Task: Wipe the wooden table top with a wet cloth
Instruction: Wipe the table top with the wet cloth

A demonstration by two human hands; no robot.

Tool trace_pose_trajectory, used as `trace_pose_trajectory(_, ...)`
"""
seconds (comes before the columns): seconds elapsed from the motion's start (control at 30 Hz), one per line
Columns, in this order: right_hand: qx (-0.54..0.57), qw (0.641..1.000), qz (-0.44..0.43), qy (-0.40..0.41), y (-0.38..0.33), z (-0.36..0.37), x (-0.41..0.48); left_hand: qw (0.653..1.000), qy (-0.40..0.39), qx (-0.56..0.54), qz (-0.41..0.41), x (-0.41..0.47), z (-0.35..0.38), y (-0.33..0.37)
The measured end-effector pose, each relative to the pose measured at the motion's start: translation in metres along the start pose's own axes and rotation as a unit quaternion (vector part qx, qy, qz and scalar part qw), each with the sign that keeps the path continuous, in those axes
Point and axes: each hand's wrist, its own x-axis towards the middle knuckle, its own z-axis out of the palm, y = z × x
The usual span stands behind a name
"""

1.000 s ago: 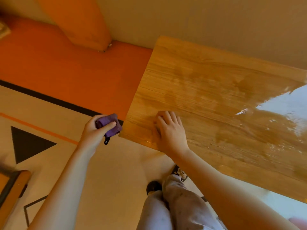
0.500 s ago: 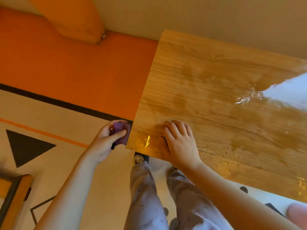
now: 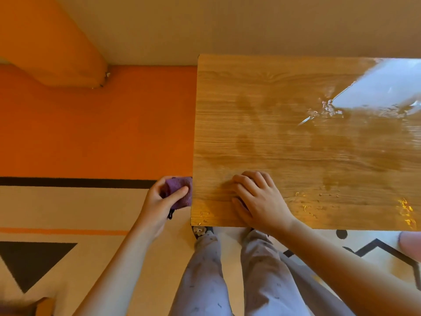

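Observation:
The wooden table top (image 3: 284, 106) fills the upper right of the head view, with damp streaks and a bright wet glare at its far right. My left hand (image 3: 159, 201) grips a bunched purple cloth (image 3: 180, 192) pressed against the table's left edge near the front corner. My right hand (image 3: 257, 199) rests palm down on the table top close to that corner, fingers slightly curled, holding nothing that I can see.
An orange rug (image 3: 95, 128) and a patterned beige mat (image 3: 68, 213) with black lines and triangles lie left of the table. An orange cushion (image 3: 52, 46) sits at the upper left. My legs (image 3: 227, 274) stand at the table's front edge.
The view has swung so the table now sits square. My left hand with the cloth moved from just off the corner to touching the table's left edge. My right hand stayed near the corner.

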Motion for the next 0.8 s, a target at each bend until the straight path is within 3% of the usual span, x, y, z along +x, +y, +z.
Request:
trace_pose_trajectory(0.13,0.0,1.0,0.002,0.007,0.001,0.001,0.0,1.0,-0.016,0.024,-0.004,0.007,-0.002,0.002)
trace_pose_trajectory(0.4,0.007,1.0,0.006,0.002,0.001,0.003,-0.002,0.994,0.041,0.011,0.101,0.1,0.034,0.059)
trace_pose_trajectory(0.6,0.036,0.999,-0.011,-0.008,0.013,-0.011,0.008,0.997,0.022,0.005,0.068,0.07,0.025,0.042)
trace_pose_trajectory(0.8,0.052,0.98,0.164,0.098,0.088,-0.033,0.087,0.998,0.031,0.035,0.05,0.042,0.02,0.026)
